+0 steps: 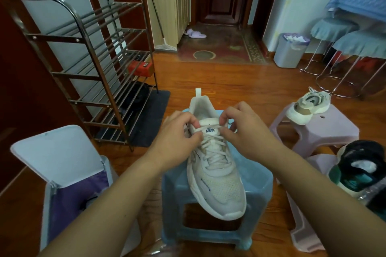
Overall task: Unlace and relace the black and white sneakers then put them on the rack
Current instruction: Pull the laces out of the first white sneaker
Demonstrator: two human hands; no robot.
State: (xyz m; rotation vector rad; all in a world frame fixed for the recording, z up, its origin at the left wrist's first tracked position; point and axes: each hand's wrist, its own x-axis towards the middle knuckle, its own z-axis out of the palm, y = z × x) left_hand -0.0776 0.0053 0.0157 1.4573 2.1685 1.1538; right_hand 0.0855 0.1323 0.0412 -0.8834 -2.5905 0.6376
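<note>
A white sneaker (pixel 217 183) lies on a light blue plastic stool (pixel 257 181), toe toward me, its white laces (pixel 214 152) crossed up the tongue. My left hand (pixel 177 133) pinches the lace at the top left eyelets. My right hand (pixel 244 125) pinches the lace at the top right beside the tongue label. A second white sneaker (pixel 307 106) rests on a pink stool (pixel 334 129) to the right. The metal shoe rack (pixel 100 64) stands at the left.
A white lidded bin (pixel 62 165) with a purple liner stands open at the lower left. A dark green and black shoe (pixel 359 169) sits at the right edge. A grey wastebasket (pixel 290 50) and blue-covered stools (pixel 355 41) stand at the back right. A dark mat (pixel 150 115) lies under the rack.
</note>
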